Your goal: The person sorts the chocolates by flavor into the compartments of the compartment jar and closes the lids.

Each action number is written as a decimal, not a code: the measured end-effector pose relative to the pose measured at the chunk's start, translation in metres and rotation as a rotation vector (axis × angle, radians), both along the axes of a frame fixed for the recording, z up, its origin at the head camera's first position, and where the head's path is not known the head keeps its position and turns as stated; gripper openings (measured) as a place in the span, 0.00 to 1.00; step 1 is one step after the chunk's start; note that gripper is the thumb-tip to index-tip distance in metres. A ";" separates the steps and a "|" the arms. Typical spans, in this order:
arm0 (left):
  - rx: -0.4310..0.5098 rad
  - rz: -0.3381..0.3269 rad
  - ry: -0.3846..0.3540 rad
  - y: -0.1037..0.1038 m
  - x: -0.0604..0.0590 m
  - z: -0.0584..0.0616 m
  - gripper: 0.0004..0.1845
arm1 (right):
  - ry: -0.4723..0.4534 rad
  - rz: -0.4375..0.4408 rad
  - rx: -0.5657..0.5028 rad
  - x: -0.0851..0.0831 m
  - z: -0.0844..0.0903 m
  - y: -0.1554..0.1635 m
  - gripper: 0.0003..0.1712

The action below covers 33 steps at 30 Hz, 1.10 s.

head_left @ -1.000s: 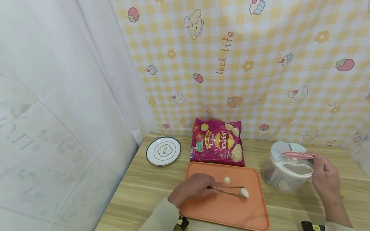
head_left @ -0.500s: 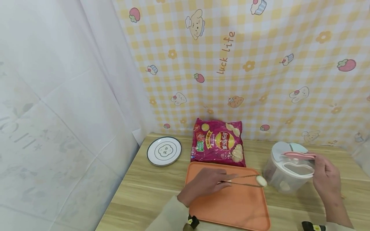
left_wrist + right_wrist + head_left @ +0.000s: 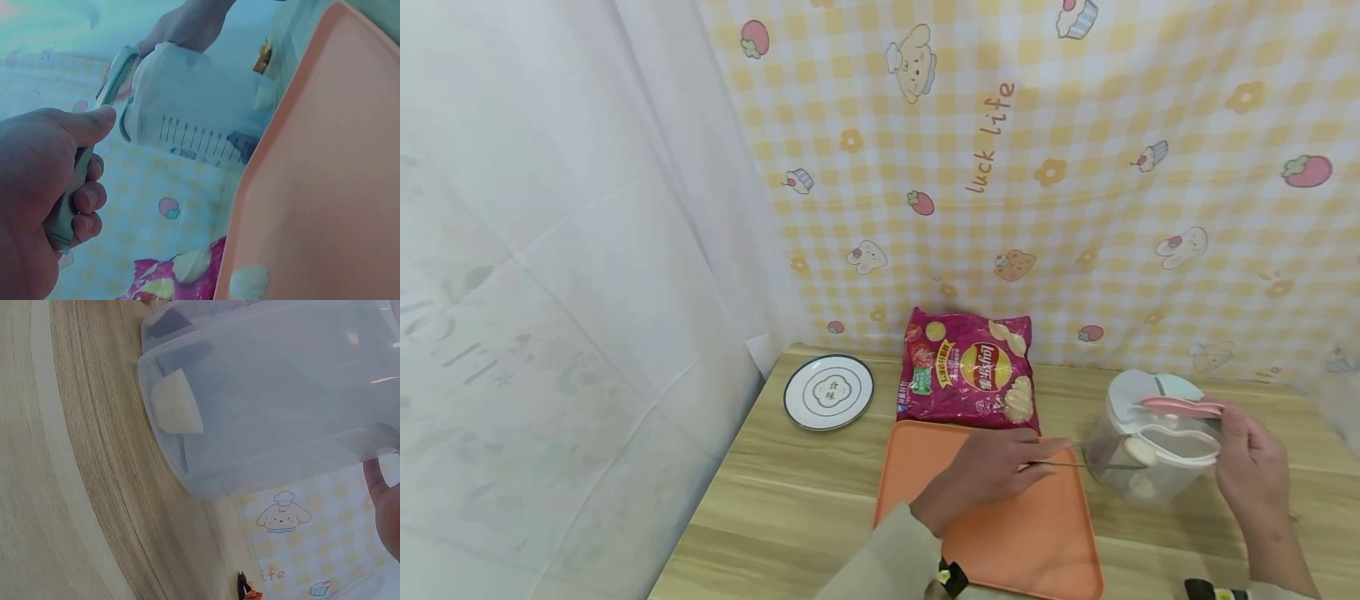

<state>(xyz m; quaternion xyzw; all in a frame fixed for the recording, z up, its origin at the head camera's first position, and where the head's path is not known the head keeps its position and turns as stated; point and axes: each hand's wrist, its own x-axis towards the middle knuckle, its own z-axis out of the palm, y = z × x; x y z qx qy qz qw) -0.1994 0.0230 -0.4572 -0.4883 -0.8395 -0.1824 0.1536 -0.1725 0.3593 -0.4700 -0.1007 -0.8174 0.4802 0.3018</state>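
Observation:
My left hand [image 3: 992,471] grips metal tongs [image 3: 1075,465] over the right side of an orange tray [image 3: 1000,542]. A pale, rounded white piece [image 3: 1140,451] sits between the tong tips, at the rim of a clear plastic container [image 3: 1183,473]. My right hand [image 3: 1251,467] holds the container's raised pink lid [image 3: 1180,407] at its edge. In the right wrist view another white piece [image 3: 178,406] lies at the container's bottom. In the left wrist view a white piece [image 3: 249,282] rests on the tray, hidden by my hand in the head view.
A magenta Lay's chip bag [image 3: 966,371] lies behind the tray. A white plate [image 3: 829,392] with a dark rim stands at the back left. A small orange-and-black scrap [image 3: 247,589] lies on the table near the container. A checked cloth [image 3: 1045,217] hangs behind.
My left hand has carried the white piece in the tongs rightward from above the tray to the container's opening. My right hand stays on the raised lid.

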 end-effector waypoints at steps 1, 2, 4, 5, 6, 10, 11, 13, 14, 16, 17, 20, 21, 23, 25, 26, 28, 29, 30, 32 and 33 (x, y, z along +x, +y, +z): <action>-0.007 0.014 0.006 0.005 0.000 -0.001 0.23 | 0.000 -0.004 0.000 0.000 0.000 0.000 0.21; -0.016 0.030 0.019 0.009 0.001 -0.001 0.23 | 0.004 -0.008 -0.002 0.000 0.000 0.000 0.21; -0.013 0.053 0.035 0.017 0.003 0.000 0.23 | 0.007 -0.018 -0.006 0.000 0.000 0.000 0.21; -0.013 0.065 0.056 0.021 0.004 0.000 0.23 | 0.009 -0.019 -0.007 0.001 0.000 0.000 0.21; -0.011 0.077 0.076 0.024 0.005 0.000 0.23 | 0.011 -0.018 -0.008 0.001 0.000 0.000 0.21; -0.006 0.112 0.096 0.034 0.008 0.002 0.23 | 0.027 -0.019 -0.002 0.001 0.001 -0.002 0.21; -0.007 0.120 0.088 0.036 0.008 0.002 0.23 | 0.027 -0.016 -0.001 0.000 0.000 -0.002 0.21; -0.006 0.133 0.069 0.039 0.010 0.002 0.23 | 0.022 -0.016 0.003 0.000 0.000 -0.003 0.21; -0.003 0.137 0.057 0.040 0.011 0.002 0.23 | 0.014 -0.018 0.005 0.000 0.000 -0.003 0.21; -0.007 0.146 0.046 0.042 0.013 0.001 0.23 | 0.007 -0.021 0.001 0.000 -0.001 -0.002 0.21; -0.006 0.148 0.041 0.044 0.013 0.001 0.23 | 0.007 -0.023 -0.002 0.000 -0.001 -0.002 0.20; -0.013 0.160 0.022 0.047 0.016 0.000 0.23 | 0.004 -0.032 -0.006 0.000 -0.001 -0.001 0.20; -0.016 0.166 0.015 0.048 0.017 -0.001 0.23 | 0.007 -0.031 -0.008 0.000 -0.001 0.000 0.20; -0.015 0.177 -0.003 0.049 0.018 -0.002 0.24 | 0.003 -0.029 -0.007 0.000 -0.001 0.000 0.20; -0.014 0.187 -0.016 0.049 0.019 -0.003 0.24 | -0.002 -0.027 -0.007 0.000 -0.001 0.000 0.20; -0.013 0.193 -0.016 0.050 0.020 -0.003 0.24 | -0.002 -0.025 -0.010 0.000 -0.001 0.000 0.20; -0.012 0.203 -0.015 0.050 0.020 -0.003 0.24 | 0.000 -0.024 -0.012 0.000 0.000 0.000 0.20; -0.012 0.206 -0.014 0.050 0.021 -0.003 0.24 | 0.003 -0.024 -0.013 0.000 0.000 0.000 0.20; -0.012 0.208 -0.013 0.050 0.021 -0.003 0.24 | 0.005 -0.025 -0.015 0.000 0.000 0.000 0.20; -0.014 0.213 -0.005 0.050 0.021 -0.003 0.24 | 0.013 -0.024 -0.019 -0.001 0.000 -0.001 0.20; -0.013 0.214 -0.001 0.051 0.021 -0.003 0.24 | 0.017 -0.024 -0.020 -0.001 0.000 -0.001 0.20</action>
